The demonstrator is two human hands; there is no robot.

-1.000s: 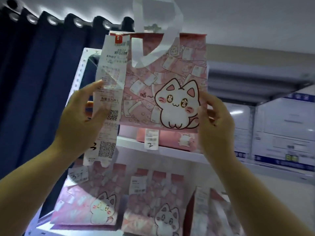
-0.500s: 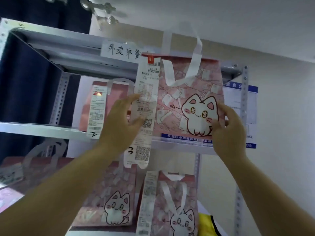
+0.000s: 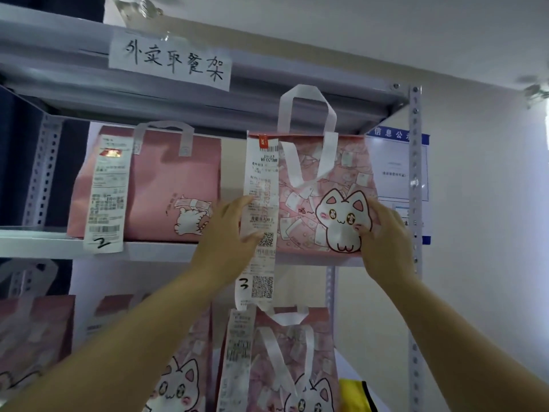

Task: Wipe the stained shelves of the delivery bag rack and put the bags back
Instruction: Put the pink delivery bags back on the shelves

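A pink delivery bag with a white cat print (image 3: 320, 197) stands on the right end of the upper grey shelf (image 3: 154, 251), white handles up. A long receipt marked 3 (image 3: 260, 233) hangs down its left front, past the shelf edge. My left hand (image 3: 228, 236) grips the bag's left side, thumb over the receipt. My right hand (image 3: 383, 230) grips the lower right corner, thumb on the cat. To the left on the same shelf stands a plain pink bag (image 3: 166, 185) with a receipt marked 2 (image 3: 105, 197).
A handwritten paper label (image 3: 170, 60) is taped to the top shelf's edge. Several more cat-print bags (image 3: 282, 361) stand on the shelf below. The rack's perforated right post (image 3: 416, 233) stands close to my right hand. Something yellow (image 3: 356, 394) lies at the bottom right. A dark curtain hangs left.
Both hands carried the cat bag up and right from in front of the rack and set it on the upper shelf's right end. The view swung right and closer to the rack.
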